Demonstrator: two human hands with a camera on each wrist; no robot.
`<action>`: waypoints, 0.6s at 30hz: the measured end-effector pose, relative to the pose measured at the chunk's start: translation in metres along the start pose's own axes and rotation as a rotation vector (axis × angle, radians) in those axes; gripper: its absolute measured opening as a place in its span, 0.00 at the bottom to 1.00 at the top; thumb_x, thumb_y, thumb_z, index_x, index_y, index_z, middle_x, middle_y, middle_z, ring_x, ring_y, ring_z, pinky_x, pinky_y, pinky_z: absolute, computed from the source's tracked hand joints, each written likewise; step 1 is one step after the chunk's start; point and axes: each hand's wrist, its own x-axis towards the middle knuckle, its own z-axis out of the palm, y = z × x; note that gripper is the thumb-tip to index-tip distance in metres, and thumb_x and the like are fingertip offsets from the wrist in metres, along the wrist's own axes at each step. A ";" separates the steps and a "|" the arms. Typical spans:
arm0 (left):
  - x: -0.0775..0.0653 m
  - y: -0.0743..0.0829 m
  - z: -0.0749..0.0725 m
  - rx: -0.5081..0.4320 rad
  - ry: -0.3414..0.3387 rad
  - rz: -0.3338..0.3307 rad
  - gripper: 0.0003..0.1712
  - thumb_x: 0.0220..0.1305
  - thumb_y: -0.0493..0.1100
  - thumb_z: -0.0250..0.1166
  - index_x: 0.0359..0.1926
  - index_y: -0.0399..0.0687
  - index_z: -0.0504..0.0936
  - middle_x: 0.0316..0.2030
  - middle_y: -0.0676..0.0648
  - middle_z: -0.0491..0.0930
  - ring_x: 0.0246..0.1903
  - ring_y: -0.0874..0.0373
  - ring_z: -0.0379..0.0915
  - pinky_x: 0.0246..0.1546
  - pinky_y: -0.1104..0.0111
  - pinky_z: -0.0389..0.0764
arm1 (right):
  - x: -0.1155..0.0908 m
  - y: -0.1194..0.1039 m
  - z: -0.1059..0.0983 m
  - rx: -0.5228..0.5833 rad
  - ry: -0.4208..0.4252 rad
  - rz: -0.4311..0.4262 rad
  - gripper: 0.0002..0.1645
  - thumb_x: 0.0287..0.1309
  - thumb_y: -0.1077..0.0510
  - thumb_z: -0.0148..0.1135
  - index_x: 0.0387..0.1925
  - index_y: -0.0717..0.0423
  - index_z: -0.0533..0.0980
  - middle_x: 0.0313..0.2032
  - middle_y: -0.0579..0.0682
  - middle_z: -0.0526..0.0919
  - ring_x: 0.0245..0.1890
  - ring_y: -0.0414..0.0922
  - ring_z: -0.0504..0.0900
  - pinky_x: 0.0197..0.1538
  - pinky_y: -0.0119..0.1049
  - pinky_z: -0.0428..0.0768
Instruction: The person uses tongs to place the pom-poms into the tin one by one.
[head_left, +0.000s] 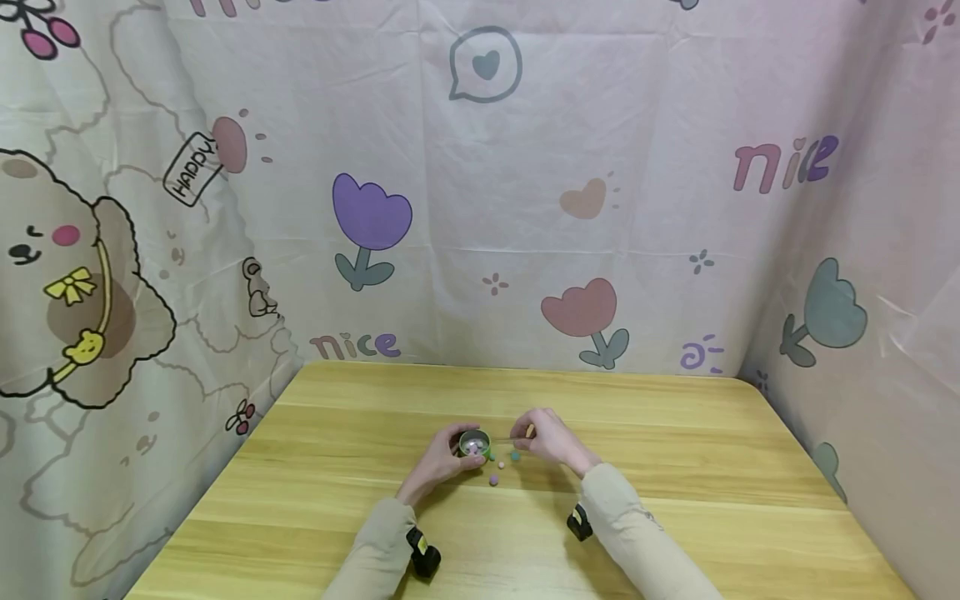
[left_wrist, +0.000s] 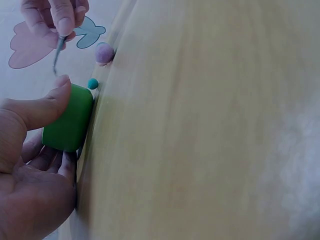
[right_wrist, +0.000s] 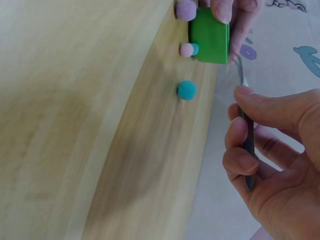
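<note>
My left hand (head_left: 442, 458) grips a small green cup (head_left: 475, 442) on the table, thumb on the near side and fingers around the far side. Several pale balls show inside it in the head view. To its right, my right hand (head_left: 551, 435) pinches slim metal tweezers (right_wrist: 245, 125) between thumb and fingers. Their bent tip points toward the cup's rim, and no ball shows at it. Beside the cup lie a purple pompom (head_left: 493, 480), a pink pompom (head_left: 501, 465), a larger teal pompom (head_left: 515, 456) and a small teal pompom (left_wrist: 93, 83).
A light wood-grain table (head_left: 337, 417) spreads under both hands. Printed cloth (head_left: 480, 208) hangs behind it and on both sides. Black wrist devices, the left one (head_left: 425, 557) and the right one (head_left: 579, 522), sit at the sleeves.
</note>
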 end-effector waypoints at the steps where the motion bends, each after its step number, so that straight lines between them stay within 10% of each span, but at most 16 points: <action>1: 0.000 0.000 0.000 -0.002 -0.004 0.000 0.36 0.57 0.29 0.72 0.65 0.25 0.69 0.57 0.28 0.76 0.62 0.31 0.72 0.67 0.42 0.70 | 0.000 0.000 0.000 -0.008 -0.002 -0.001 0.04 0.57 0.68 0.68 0.35 0.61 0.86 0.31 0.50 0.88 0.34 0.43 0.84 0.40 0.38 0.85; 18: 0.000 -0.002 -0.001 0.012 0.006 0.011 0.35 0.57 0.30 0.72 0.64 0.26 0.70 0.57 0.28 0.76 0.62 0.31 0.72 0.66 0.43 0.71 | -0.002 0.002 0.006 -0.064 -0.064 0.003 0.03 0.53 0.67 0.71 0.31 0.59 0.86 0.32 0.50 0.89 0.34 0.43 0.81 0.43 0.44 0.83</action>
